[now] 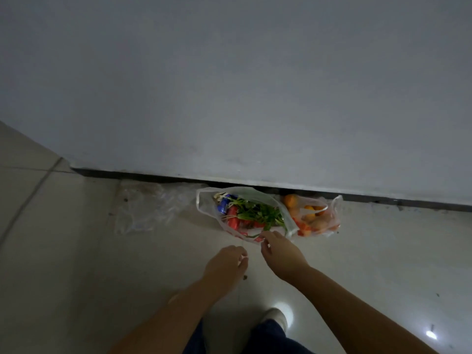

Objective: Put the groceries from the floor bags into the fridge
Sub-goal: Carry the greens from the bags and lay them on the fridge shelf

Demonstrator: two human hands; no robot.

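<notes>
Both hands (226, 263) (279, 254), fingers loosely curled, empty, reach toward bag (204, 205) of greens (258, 213) beside bag of oranges (310, 212).

We are looking at a pale, smooth tiled floor (76, 251) that is shining glossily where light is glinting off it. We are seeing a thin translucent white plastic bag of green leaves and red packets (204, 200), its film crinkling, and beside it a clear plastic bag of orange fruit (332, 213). A flat, crumpled clear plastic sheet (143, 208) is lying wrinkled. The broad grey panel (229, 85) is looking matt and smooth.
</notes>
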